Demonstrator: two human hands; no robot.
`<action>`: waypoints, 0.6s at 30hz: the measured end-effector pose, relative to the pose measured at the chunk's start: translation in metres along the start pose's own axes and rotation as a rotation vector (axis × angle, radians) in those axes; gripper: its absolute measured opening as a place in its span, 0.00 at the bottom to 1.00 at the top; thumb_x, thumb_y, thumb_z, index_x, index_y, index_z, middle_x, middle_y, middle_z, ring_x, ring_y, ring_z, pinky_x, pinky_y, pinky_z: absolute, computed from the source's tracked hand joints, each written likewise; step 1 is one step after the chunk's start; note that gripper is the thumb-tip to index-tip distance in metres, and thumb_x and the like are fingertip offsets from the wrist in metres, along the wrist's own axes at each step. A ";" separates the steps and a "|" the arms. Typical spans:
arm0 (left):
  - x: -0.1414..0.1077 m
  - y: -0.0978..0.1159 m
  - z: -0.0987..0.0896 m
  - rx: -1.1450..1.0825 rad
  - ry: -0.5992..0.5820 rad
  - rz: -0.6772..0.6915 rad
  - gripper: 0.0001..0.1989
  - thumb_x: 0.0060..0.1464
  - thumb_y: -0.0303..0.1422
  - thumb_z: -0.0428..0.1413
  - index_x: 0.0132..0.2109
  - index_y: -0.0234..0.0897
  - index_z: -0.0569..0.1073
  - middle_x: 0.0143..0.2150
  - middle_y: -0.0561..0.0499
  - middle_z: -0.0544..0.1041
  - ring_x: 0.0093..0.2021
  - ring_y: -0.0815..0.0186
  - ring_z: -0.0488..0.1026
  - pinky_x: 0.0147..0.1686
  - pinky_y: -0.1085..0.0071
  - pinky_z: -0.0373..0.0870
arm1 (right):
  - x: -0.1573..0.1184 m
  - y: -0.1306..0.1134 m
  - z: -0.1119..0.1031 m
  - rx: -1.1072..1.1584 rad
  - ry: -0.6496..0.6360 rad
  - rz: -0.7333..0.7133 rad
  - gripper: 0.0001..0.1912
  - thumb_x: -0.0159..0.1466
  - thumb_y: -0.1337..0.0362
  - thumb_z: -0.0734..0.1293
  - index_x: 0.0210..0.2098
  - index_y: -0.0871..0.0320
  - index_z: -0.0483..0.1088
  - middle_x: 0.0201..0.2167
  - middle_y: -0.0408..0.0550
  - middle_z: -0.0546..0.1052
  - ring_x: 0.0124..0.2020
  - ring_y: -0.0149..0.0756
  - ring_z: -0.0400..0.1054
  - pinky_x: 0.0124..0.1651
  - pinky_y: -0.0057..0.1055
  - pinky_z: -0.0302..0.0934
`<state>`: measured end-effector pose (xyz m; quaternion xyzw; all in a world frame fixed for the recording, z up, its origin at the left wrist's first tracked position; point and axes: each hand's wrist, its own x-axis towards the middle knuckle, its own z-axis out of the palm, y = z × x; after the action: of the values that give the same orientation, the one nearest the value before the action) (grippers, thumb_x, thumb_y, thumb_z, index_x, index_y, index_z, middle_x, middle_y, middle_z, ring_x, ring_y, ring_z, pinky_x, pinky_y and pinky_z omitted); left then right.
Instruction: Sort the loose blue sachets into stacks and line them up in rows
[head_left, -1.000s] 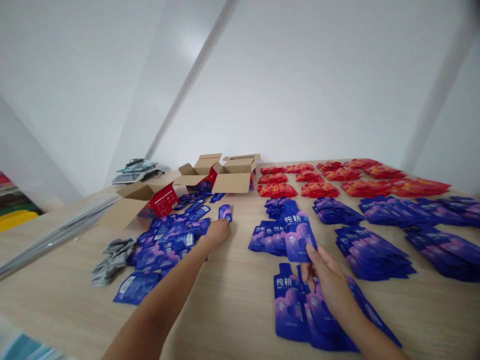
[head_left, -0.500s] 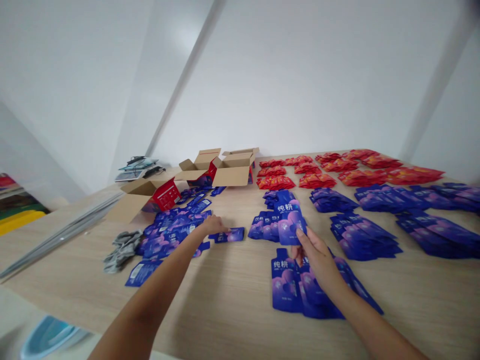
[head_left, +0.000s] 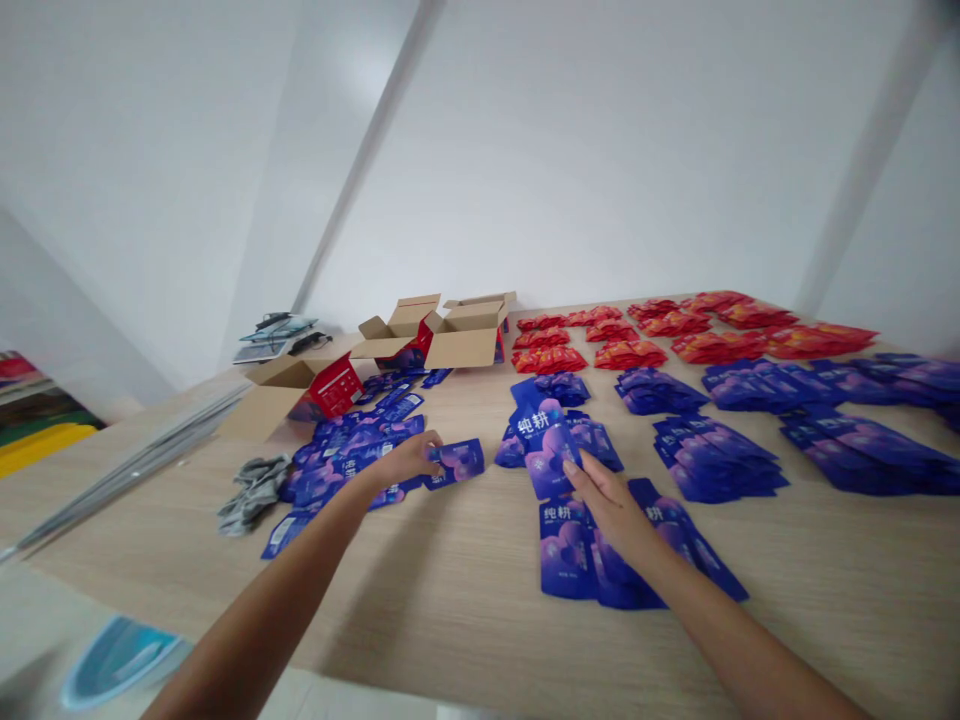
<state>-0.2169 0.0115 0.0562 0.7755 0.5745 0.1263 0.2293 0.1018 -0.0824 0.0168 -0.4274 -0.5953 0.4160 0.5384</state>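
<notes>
My left hand (head_left: pixel 411 457) pinches the end of a blue-purple pouch (head_left: pixel 461 461), beside a loose heap of blue pouches (head_left: pixel 337 465). In my right hand (head_left: pixel 604 492) is another purple pouch (head_left: pixel 544 440), tilted with its spout end up. Below that hand a fanned pile of purple pouches (head_left: pixel 568 560) lies on the table; my right wrist hides part of it. Just behind the held pouch sits a smaller pile of purple pouches (head_left: pixel 598 440).
Open cardboard boxes (head_left: pixel 465 349) stand at the back, another (head_left: pixel 330 388) nearer left. Red pouch piles (head_left: pixel 630 354) and more blue piles (head_left: pixel 712 455) cover the right side. A grey glove (head_left: pixel 253 492), metal strips (head_left: pixel 142 455) and a blue basin (head_left: pixel 124 662) are at the left.
My left hand has lifted the pouch from the table and moved slightly left. My right hand has shifted left, tilting its pouch leftward. The view has shifted slightly.
</notes>
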 end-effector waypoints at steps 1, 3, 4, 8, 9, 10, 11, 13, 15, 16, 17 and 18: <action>-0.006 0.015 -0.004 -0.071 -0.044 0.051 0.14 0.38 0.33 0.60 0.37 0.37 0.73 0.32 0.54 0.74 0.34 0.65 0.70 0.31 0.75 0.65 | -0.001 -0.001 0.001 -0.003 -0.010 -0.033 0.18 0.61 0.48 0.63 0.43 0.51 0.72 0.41 0.45 0.76 0.45 0.41 0.70 0.48 0.36 0.64; -0.015 0.048 -0.008 -0.248 -0.182 0.131 0.10 0.39 0.32 0.61 0.33 0.36 0.73 0.27 0.55 0.72 0.29 0.68 0.69 0.27 0.75 0.63 | -0.004 -0.002 0.005 0.014 -0.057 -0.082 0.19 0.60 0.49 0.64 0.46 0.50 0.71 0.49 0.45 0.73 0.56 0.42 0.63 0.56 0.38 0.58; -0.018 0.064 -0.008 -0.338 -0.206 0.155 0.09 0.37 0.32 0.62 0.30 0.36 0.73 0.26 0.54 0.72 0.27 0.68 0.68 0.25 0.76 0.63 | -0.006 -0.002 0.007 0.018 -0.104 -0.089 0.19 0.60 0.50 0.64 0.46 0.50 0.71 0.50 0.46 0.73 0.56 0.42 0.62 0.57 0.39 0.57; -0.016 0.106 0.002 -0.658 -0.171 0.183 0.08 0.32 0.26 0.63 0.26 0.34 0.73 0.22 0.53 0.72 0.22 0.70 0.67 0.22 0.76 0.63 | -0.010 -0.002 0.012 0.016 -0.284 -0.032 0.14 0.61 0.50 0.63 0.35 0.53 0.74 0.33 0.45 0.76 0.42 0.40 0.70 0.46 0.37 0.65; -0.013 0.110 0.007 -0.752 -0.146 0.170 0.10 0.32 0.26 0.63 0.28 0.34 0.73 0.23 0.53 0.72 0.22 0.70 0.67 0.22 0.76 0.64 | -0.010 -0.002 0.012 0.035 -0.288 -0.012 0.15 0.61 0.50 0.63 0.33 0.53 0.73 0.29 0.44 0.75 0.36 0.38 0.70 0.40 0.34 0.66; -0.010 0.113 0.013 -0.857 -0.117 0.147 0.11 0.33 0.27 0.64 0.30 0.34 0.74 0.23 0.53 0.72 0.21 0.71 0.68 0.22 0.76 0.64 | -0.010 -0.002 0.011 0.067 -0.265 0.010 0.15 0.62 0.50 0.62 0.32 0.54 0.72 0.26 0.43 0.74 0.31 0.35 0.70 0.35 0.31 0.66; -0.008 0.114 0.020 -0.973 -0.084 0.116 0.13 0.34 0.28 0.65 0.32 0.34 0.73 0.23 0.53 0.73 0.21 0.71 0.69 0.22 0.76 0.65 | -0.009 -0.002 0.009 0.104 -0.231 0.032 0.16 0.62 0.50 0.61 0.32 0.55 0.71 0.23 0.41 0.72 0.27 0.33 0.68 0.30 0.29 0.65; -0.007 0.120 0.040 -1.209 -0.051 0.058 0.14 0.39 0.34 0.65 0.33 0.34 0.72 0.25 0.52 0.74 0.24 0.70 0.71 0.26 0.74 0.69 | -0.006 -0.003 0.006 0.176 -0.150 0.068 0.17 0.63 0.49 0.60 0.31 0.56 0.69 0.19 0.38 0.69 0.19 0.27 0.64 0.23 0.24 0.60; -0.011 0.130 0.062 -1.399 -0.088 0.026 0.16 0.44 0.43 0.63 0.33 0.34 0.72 0.29 0.49 0.76 0.30 0.68 0.73 0.34 0.72 0.71 | -0.005 -0.004 0.003 0.218 -0.081 0.100 0.18 0.62 0.47 0.59 0.31 0.57 0.67 0.15 0.36 0.67 0.14 0.24 0.59 0.17 0.21 0.54; -0.014 0.137 0.074 -1.459 -0.128 0.018 0.19 0.45 0.46 0.61 0.34 0.33 0.73 0.32 0.47 0.76 0.33 0.67 0.74 0.36 0.71 0.71 | -0.005 -0.004 0.003 0.225 -0.065 0.117 0.19 0.62 0.46 0.59 0.32 0.57 0.66 0.14 0.34 0.66 0.11 0.23 0.57 0.14 0.20 0.50; -0.017 0.145 0.085 -1.500 -0.137 0.019 0.20 0.46 0.47 0.61 0.36 0.33 0.73 0.35 0.46 0.77 0.35 0.66 0.74 0.37 0.71 0.71 | -0.006 -0.003 0.003 0.223 -0.063 0.135 0.20 0.62 0.45 0.59 0.32 0.57 0.65 0.13 0.34 0.66 0.09 0.22 0.55 0.12 0.20 0.48; -0.020 0.153 0.095 -1.523 -0.115 0.019 0.20 0.46 0.46 0.61 0.38 0.33 0.74 0.36 0.46 0.77 0.35 0.65 0.74 0.38 0.71 0.71 | -0.006 -0.002 0.004 0.213 -0.080 0.150 0.21 0.61 0.44 0.58 0.33 0.57 0.64 0.13 0.33 0.66 0.08 0.22 0.53 0.10 0.19 0.45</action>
<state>-0.0523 -0.0638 0.0523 0.4134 0.3094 0.4488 0.7294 0.0978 -0.0894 0.0169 -0.3942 -0.5351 0.5327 0.5240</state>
